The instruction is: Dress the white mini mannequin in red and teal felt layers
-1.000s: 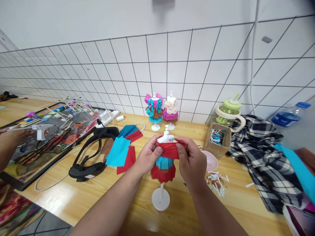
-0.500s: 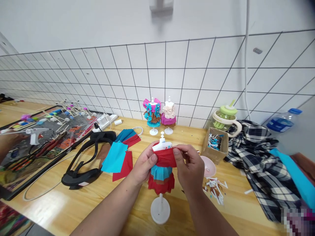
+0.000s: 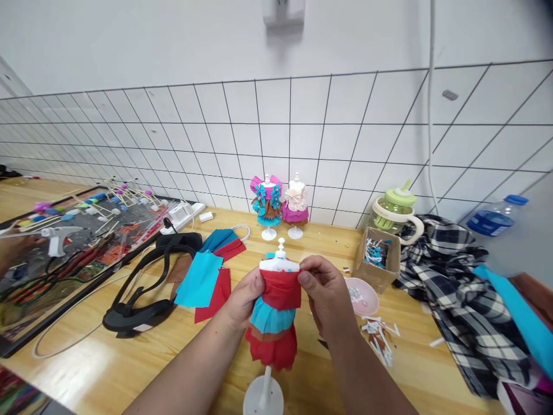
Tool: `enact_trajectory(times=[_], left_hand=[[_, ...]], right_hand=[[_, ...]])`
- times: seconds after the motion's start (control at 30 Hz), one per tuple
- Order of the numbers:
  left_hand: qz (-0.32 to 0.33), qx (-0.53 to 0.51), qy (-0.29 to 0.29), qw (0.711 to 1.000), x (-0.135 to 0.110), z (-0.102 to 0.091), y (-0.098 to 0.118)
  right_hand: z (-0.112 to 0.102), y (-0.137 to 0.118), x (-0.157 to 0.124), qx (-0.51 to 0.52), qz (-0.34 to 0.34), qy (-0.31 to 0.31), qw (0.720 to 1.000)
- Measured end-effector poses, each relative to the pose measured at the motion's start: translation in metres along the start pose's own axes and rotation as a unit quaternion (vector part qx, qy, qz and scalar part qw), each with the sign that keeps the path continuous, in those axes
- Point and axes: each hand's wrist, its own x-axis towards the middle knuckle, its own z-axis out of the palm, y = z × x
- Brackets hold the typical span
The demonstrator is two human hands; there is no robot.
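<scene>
A small white dress form (image 3: 279, 264) stands in front of me, tilted, on a round base (image 3: 263, 397). Red crepe paper (image 3: 281, 290) lies flat across its chest. Below this come a pleated turquoise tier (image 3: 273, 317), a brown edge and a red ruffled skirt (image 3: 274, 349). My left hand (image 3: 245, 300) is closed at the left side of the red paper, thumb in front, fingers hidden behind. With thumb and forefinger, my right hand (image 3: 326, 294) pinches the upper right edge of that paper.
Two dressed forms (image 3: 268, 204) stand by the wall. Left are paper sheets (image 3: 199, 279), a black head strap (image 3: 142, 311) and a person's hand (image 3: 17, 248) with a glue gun (image 3: 58, 237). Right are a cardboard box (image 3: 378, 274), pink dish (image 3: 363, 295), paper scraps (image 3: 380, 340), jug (image 3: 397, 210) and plaid cloth (image 3: 453, 288).
The dress form has tilted and shifted down and left, its base nearer to me. The red paper now lies straighter across the chest, and both hands still hold its sides.
</scene>
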Motion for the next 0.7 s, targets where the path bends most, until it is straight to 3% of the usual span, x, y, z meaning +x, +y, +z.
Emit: enact_trajectory(times=[0.17,0.33,0.47,0.57,0.7], left_hand=[[-0.016,-0.013,-0.005,1.0,0.002,-0.009,-0.005],[-0.034,0.009,-0.005,0.999,0.004,0.0,0.0],[-0.045,0.026,-0.031,0.998,0.01,0.003,0.011],[-0.036,0.075,-0.045,0.996,0.015,-0.005,0.019],[0.037,0.207,-0.026,0.977,0.016,-0.009,0.03]], right_hand=[[-0.001,-0.005,0.0,0.011,0.0,-0.041,0.999],[-0.009,-0.013,0.0,-0.047,-0.035,-0.117,0.991],[-0.015,-0.009,0.003,0.005,0.006,-0.186,0.983],[-0.016,-0.005,0.005,0.027,0.027,-0.159,0.986],[-0.013,-0.003,0.006,0.013,0.048,-0.059,0.997]])
